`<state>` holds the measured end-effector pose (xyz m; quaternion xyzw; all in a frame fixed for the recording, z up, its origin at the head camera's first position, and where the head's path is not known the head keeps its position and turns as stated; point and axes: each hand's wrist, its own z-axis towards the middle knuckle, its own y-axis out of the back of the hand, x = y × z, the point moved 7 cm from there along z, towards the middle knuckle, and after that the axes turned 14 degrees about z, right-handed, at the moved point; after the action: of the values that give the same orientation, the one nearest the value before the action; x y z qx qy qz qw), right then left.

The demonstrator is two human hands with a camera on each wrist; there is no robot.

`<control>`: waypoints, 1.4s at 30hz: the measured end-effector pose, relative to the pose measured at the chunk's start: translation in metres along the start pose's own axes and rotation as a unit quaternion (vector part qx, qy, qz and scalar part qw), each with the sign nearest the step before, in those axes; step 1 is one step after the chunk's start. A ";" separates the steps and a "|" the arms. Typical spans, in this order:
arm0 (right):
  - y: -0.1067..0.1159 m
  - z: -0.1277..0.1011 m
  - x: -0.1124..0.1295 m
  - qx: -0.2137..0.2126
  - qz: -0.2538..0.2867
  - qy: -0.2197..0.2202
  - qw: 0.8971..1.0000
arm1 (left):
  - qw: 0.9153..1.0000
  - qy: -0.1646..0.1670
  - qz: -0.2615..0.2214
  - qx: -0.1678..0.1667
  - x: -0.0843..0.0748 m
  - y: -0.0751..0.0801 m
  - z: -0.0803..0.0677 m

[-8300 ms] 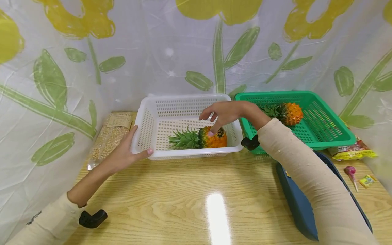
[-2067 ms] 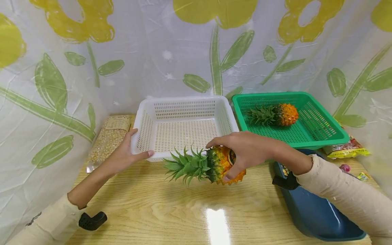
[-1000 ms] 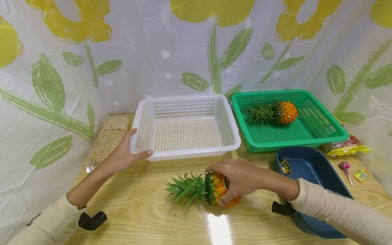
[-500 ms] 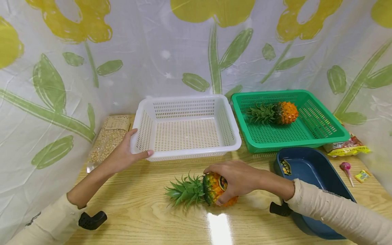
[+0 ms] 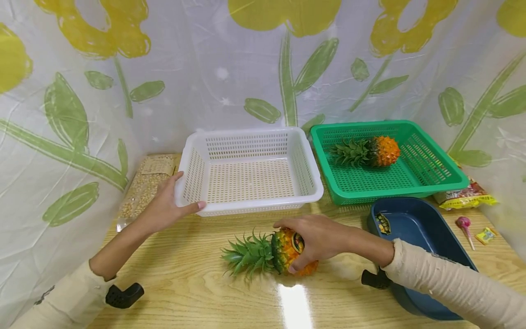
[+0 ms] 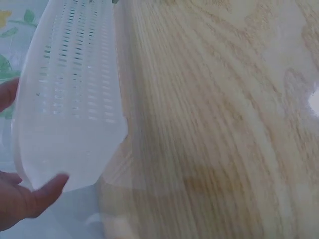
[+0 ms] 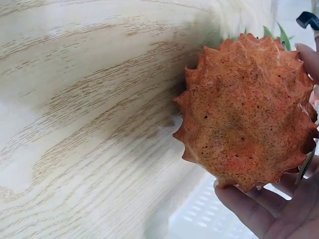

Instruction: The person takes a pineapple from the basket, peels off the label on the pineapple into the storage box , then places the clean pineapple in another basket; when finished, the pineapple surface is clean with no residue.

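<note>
An orange pineapple [image 5: 283, 256] with a green crown lies on its side on the wooden table [image 5: 197, 292], in front of the white basket [image 5: 193, 183]. My right hand [image 5: 318, 237] grips its body from above; its spiky base [image 7: 246, 122] fills the right wrist view, with my fingers [image 7: 259, 214] curled under it. My left hand [image 5: 164, 208] holds the white basket's front left corner [image 6: 70, 149], thumb on the rim. The white basket holds nothing. A second pineapple [image 5: 370, 152] lies in the green basket [image 5: 435, 178] at the back right.
A dark blue tub [image 5: 415, 237] stands at the right near my right forearm. A bag of corn kernels [image 5: 145, 183] lies left of the white basket. Snack packets [image 5: 464, 196] and a lollipop [image 5: 463, 225] lie at the far right. A flowered curtain [image 5: 263, 68] closes off the back.
My right hand lifted the pineapple out of the white basket and lowered it onto the table in front. Over the last second it barely shifted. My left hand stayed on the basket corner.
</note>
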<state>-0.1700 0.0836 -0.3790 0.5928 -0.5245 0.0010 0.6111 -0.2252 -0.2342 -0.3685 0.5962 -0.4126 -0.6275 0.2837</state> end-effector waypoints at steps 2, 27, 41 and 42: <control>0.000 0.001 -0.001 -0.001 0.001 -0.002 1.000 | 1.000 0.003 0.022 -0.016 -0.002 0.004 -0.001; 0.001 0.000 -0.003 -0.016 0.019 0.002 1.000 | 0.976 -0.213 0.010 -0.055 -0.099 -0.026 -0.049; 0.000 -0.001 -0.004 -0.027 0.031 -0.002 0.999 | 0.974 -0.212 0.017 0.072 -0.114 -0.083 -0.057; 0.000 -0.002 -0.004 -0.026 0.031 -0.003 0.999 | 0.974 -0.212 0.023 0.076 -0.114 -0.087 -0.057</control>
<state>-0.1704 0.0874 -0.3815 0.5598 -0.5441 0.0048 0.6249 -0.1425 -0.1045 -0.3816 0.4599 -0.5234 -0.6997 0.1578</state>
